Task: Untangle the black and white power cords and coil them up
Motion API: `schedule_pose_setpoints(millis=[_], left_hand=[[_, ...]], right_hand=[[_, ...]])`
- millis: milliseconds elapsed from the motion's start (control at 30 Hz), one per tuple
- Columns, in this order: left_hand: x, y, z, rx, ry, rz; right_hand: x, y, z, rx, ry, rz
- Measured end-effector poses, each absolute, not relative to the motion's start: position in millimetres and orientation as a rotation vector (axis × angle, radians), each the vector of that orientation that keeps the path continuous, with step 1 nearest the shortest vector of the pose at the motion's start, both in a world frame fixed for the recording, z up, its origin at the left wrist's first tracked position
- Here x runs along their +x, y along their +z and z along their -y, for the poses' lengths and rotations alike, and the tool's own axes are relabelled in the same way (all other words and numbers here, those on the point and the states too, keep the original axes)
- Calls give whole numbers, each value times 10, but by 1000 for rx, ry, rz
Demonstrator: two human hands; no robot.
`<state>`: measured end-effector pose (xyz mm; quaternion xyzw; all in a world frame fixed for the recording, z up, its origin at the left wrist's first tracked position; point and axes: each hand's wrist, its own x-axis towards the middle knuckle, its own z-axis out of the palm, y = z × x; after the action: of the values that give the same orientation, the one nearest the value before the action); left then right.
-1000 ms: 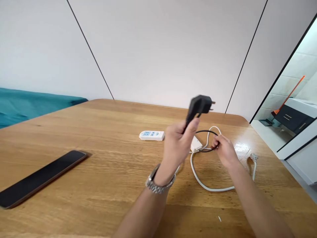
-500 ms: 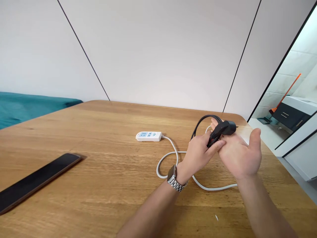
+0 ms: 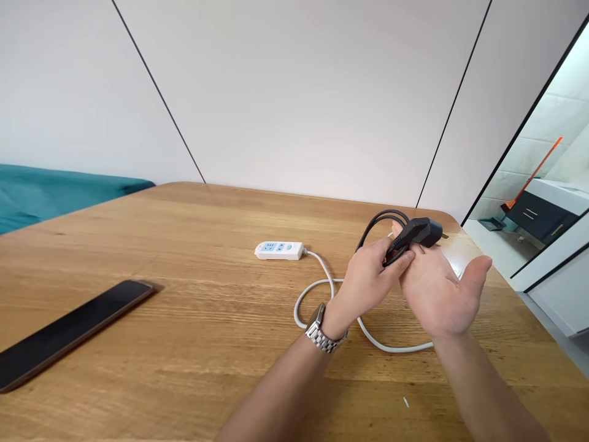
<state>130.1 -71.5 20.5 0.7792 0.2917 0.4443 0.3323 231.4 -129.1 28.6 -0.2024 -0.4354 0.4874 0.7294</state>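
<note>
My left hand (image 3: 370, 281), with a metal watch on its wrist, pinches a black power plug (image 3: 416, 233) by the neck where the cable joins. The black cable (image 3: 380, 222) loops up and back behind the fingers. My right hand (image 3: 439, 288) lies palm up with fingers stretched out, right under the plug, and the plug rests on its fingers. A white power strip (image 3: 279, 250) lies on the wooden table (image 3: 184, 344) to the left of both hands. Its white cord (image 3: 322, 288) curls beneath my hands.
A dark phone (image 3: 69, 334) lies flat near the table's left front edge. A teal seat (image 3: 55, 193) stands beyond the table at the left. The table's right edge borders a doorway with a dark cabinet and an orange-handled tool (image 3: 536, 178).
My left hand brought the black plug down and to the right, onto my right hand. My right hand let go of the cable on the table and turned palm up.
</note>
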Motion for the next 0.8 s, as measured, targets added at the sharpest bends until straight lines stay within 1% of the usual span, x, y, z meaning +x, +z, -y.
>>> schedule_pose_setpoints(millis=[200,367,433,533,667,733,800], left_hand=[[1400,99,635,1647,1059,-617],[1400,129,529,1135,1178,-604],[1320,190,472,922,1203,-556],[1161,285,398,710,1255,-477],[1009,366,379,570,1396,-347],[986,388,402,532,1410,-303],[997,400,439,506,1395,-287]], right_hand=[[2300,237,1202,-488,960,783],[2462,21,969,-774,799,601],[2503,-110,857,-931,819,628],[2502,-322,719,-1203,1054,765],[2448,-527,644,-1581,1408,975],[2420,-558,643,-1621,1571,987],[2388,-552,652,-1505,1721,892]])
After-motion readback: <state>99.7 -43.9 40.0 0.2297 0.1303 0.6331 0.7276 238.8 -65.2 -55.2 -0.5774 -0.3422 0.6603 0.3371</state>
